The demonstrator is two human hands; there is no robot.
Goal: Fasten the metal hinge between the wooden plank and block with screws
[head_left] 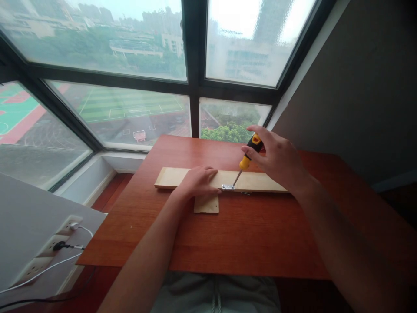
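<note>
A long pale wooden board [260, 181] lies across the reddish table [247, 234]. A smaller wooden piece [206, 204] juts from its near edge. My left hand [198, 182] lies flat on both, fingers stretched out, pressing them down. My right hand [276, 158] is closed round a yellow and black screwdriver [248, 157], held tilted. Its metal tip meets a small metal bracket [228, 187] at the board's near edge, just right of my left hand.
Large windows stand behind the table. A grey wall rises on the right. At the lower left, wall sockets [54, 250] hold plugs with white and black cables. The table's near edge [202, 267] lies over my lap.
</note>
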